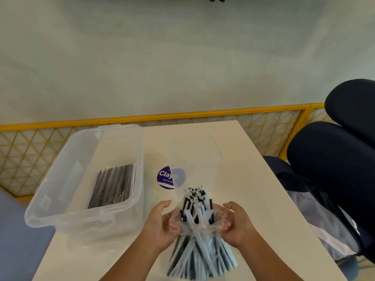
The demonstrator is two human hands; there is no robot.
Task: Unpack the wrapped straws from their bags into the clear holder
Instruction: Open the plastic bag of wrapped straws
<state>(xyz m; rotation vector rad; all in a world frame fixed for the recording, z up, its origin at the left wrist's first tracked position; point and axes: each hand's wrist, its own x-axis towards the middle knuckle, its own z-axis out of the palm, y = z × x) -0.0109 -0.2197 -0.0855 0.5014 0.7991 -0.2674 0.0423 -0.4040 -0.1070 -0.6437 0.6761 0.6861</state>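
A bundle of wrapped black and white straws (199, 236) stands tilted over the near table edge, half out of a clear plastic bag (194, 159) that stretches away from me. My left hand (162, 224) and my right hand (236, 223) grip the bunched bag film on either side of the bundle's middle. The clear holder (60, 179), a lidless plastic tub, sits at the left of the table. Inside it, a layer of dark wrapped straws (113, 185) lies flat along its right wall.
A round purple sticker (164, 177) lies on the cream table (253, 189) just past the bundle, partly under the bag. A dark padded chair (332, 169) with grey fabric draped below stands at the right. A yellow lattice railing (182, 115) runs behind the table.
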